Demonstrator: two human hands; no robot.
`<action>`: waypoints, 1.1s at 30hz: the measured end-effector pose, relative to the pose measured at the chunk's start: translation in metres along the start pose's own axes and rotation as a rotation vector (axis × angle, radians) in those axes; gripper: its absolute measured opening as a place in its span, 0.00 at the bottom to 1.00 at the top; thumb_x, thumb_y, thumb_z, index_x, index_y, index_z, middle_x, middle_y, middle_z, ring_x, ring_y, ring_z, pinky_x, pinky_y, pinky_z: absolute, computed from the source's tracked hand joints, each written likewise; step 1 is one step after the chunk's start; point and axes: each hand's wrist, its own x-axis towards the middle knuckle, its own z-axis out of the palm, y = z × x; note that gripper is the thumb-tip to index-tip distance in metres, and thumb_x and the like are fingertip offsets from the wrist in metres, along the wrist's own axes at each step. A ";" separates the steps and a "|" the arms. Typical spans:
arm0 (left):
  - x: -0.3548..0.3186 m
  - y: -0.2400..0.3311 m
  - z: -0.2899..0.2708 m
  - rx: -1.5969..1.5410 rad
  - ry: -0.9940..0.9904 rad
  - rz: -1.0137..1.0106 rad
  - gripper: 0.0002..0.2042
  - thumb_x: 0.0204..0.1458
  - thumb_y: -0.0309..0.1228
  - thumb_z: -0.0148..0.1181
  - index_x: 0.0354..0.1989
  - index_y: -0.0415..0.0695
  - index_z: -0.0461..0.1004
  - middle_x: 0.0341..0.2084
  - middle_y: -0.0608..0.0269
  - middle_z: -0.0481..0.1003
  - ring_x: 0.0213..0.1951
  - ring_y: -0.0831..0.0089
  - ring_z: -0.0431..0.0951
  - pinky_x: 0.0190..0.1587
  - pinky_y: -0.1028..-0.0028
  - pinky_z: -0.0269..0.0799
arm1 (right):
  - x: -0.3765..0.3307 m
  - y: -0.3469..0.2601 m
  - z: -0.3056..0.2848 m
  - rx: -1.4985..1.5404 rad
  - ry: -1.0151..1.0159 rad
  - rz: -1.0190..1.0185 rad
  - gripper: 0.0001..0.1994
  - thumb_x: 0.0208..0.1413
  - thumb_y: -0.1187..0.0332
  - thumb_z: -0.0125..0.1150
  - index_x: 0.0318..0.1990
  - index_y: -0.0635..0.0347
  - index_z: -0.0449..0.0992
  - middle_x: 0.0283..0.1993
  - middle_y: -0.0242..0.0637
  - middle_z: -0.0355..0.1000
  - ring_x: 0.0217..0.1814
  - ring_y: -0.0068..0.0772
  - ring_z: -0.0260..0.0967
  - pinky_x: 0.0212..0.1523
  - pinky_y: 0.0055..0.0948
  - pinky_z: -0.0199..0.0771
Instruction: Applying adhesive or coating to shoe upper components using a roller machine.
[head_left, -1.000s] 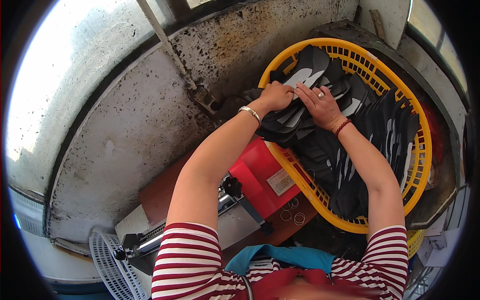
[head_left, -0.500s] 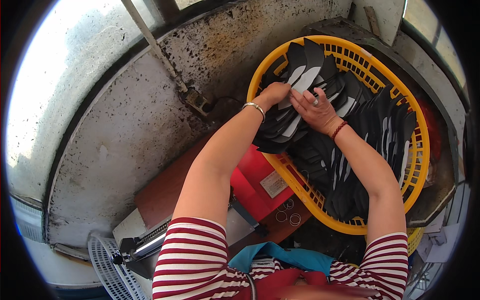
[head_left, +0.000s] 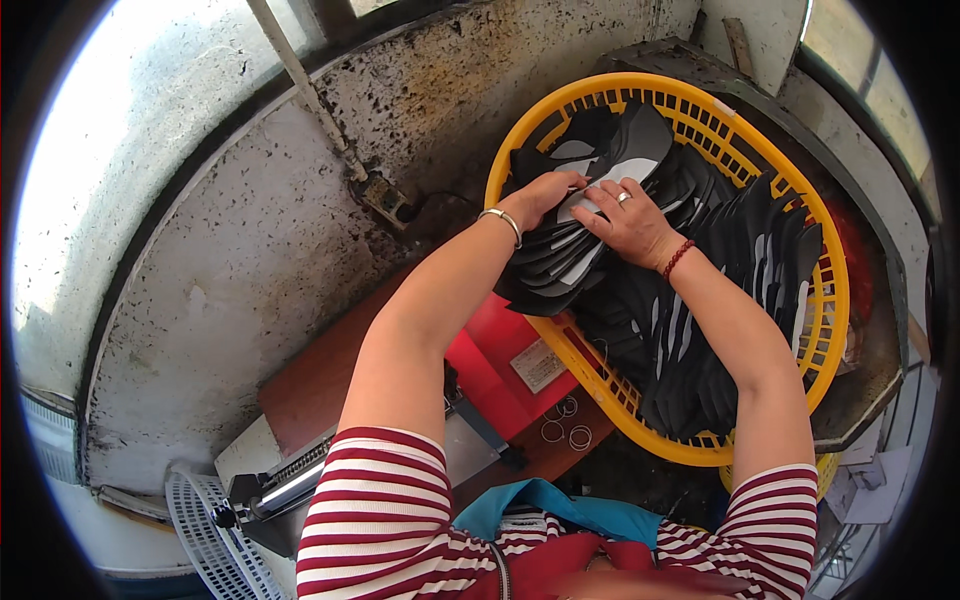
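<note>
Stacks of flat, curved black pieces with white patches, shaped like insoles, fill a yellow plastic basket. Both my hands are at the upper left stack. My left hand has its fingers closed at the edge of a black piece with a white patch; its fingertips are partly hidden. My right hand, with a ring on one finger, grips the same piece from the right, its fingers bent over the white part and the thumb below. Other pieces fan out under both hands.
Below the basket's left side stands a red machine part with a label, on a brown board. Several metal rings lie there. A metal roller and a white lattice basket are at lower left. A stained wall borders the left.
My hands have shifted slightly; the right fingers have spread lower over the white part. The black pieces above them have tilted to the right, uncovering another white-patched piece on the left.
</note>
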 end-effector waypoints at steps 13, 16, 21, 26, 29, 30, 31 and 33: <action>-0.027 0.121 -0.024 0.178 -0.562 0.302 0.15 0.62 0.29 0.53 0.55 0.39 0.77 0.46 0.57 0.82 0.44 0.71 0.83 0.49 0.71 0.80 | 0.031 0.051 -0.139 0.296 0.261 0.281 0.45 0.32 0.64 0.82 0.63 0.55 0.66 0.56 0.40 0.75 0.59 0.45 0.73 0.60 0.41 0.67; -0.023 0.143 -0.039 0.593 -0.662 0.923 0.15 0.60 0.25 0.57 0.55 0.41 0.78 0.46 0.59 0.82 0.43 0.72 0.82 0.47 0.71 0.80 | 0.021 0.054 -0.142 0.313 0.311 0.515 0.43 0.34 0.63 0.85 0.60 0.63 0.68 0.55 0.43 0.75 0.56 0.44 0.75 0.58 0.37 0.73; -0.112 0.168 0.026 0.230 -0.617 0.729 0.16 0.62 0.34 0.58 0.56 0.41 0.77 0.52 0.57 0.79 0.50 0.71 0.79 0.55 0.68 0.74 | 0.025 0.060 -0.170 0.722 0.596 0.733 0.37 0.41 0.62 0.83 0.58 0.65 0.70 0.54 0.39 0.75 0.54 0.32 0.75 0.58 0.32 0.75; -0.172 0.181 0.070 -0.014 -0.258 0.258 0.34 0.62 0.58 0.42 0.60 0.40 0.74 0.54 0.54 0.79 0.58 0.65 0.75 0.64 0.63 0.65 | 0.034 0.047 -0.183 1.420 0.747 1.022 0.31 0.48 0.66 0.79 0.58 0.65 0.72 0.53 0.36 0.75 0.52 0.26 0.75 0.56 0.27 0.77; -0.164 0.169 0.062 0.067 -0.252 0.323 0.36 0.60 0.58 0.42 0.61 0.37 0.72 0.55 0.54 0.77 0.56 0.64 0.75 0.65 0.64 0.64 | 0.027 0.048 -0.171 1.647 0.728 1.131 0.26 0.50 0.64 0.77 0.55 0.64 0.75 0.50 0.35 0.77 0.51 0.23 0.75 0.55 0.25 0.78; -0.161 0.165 0.058 0.063 -0.251 0.323 0.36 0.60 0.58 0.42 0.61 0.37 0.72 0.55 0.54 0.77 0.56 0.64 0.75 0.65 0.64 0.64 | 0.024 0.049 -0.172 1.706 0.718 1.187 0.24 0.52 0.63 0.76 0.53 0.62 0.76 0.48 0.34 0.77 0.50 0.22 0.76 0.54 0.26 0.78; -0.161 0.163 0.051 0.010 -0.331 0.366 0.32 0.60 0.53 0.46 0.61 0.36 0.72 0.54 0.54 0.78 0.55 0.64 0.76 0.64 0.65 0.65 | 0.027 0.050 -0.171 1.770 0.711 1.237 0.22 0.53 0.61 0.75 0.52 0.60 0.78 0.46 0.32 0.78 0.49 0.22 0.76 0.53 0.26 0.78; -0.166 0.158 0.051 -0.045 -0.417 0.406 0.29 0.59 0.47 0.49 0.60 0.35 0.72 0.53 0.54 0.78 0.53 0.64 0.77 0.64 0.65 0.66 | 0.031 0.052 -0.176 1.722 0.744 1.245 0.21 0.54 0.59 0.74 0.51 0.59 0.79 0.46 0.31 0.78 0.48 0.22 0.76 0.53 0.26 0.78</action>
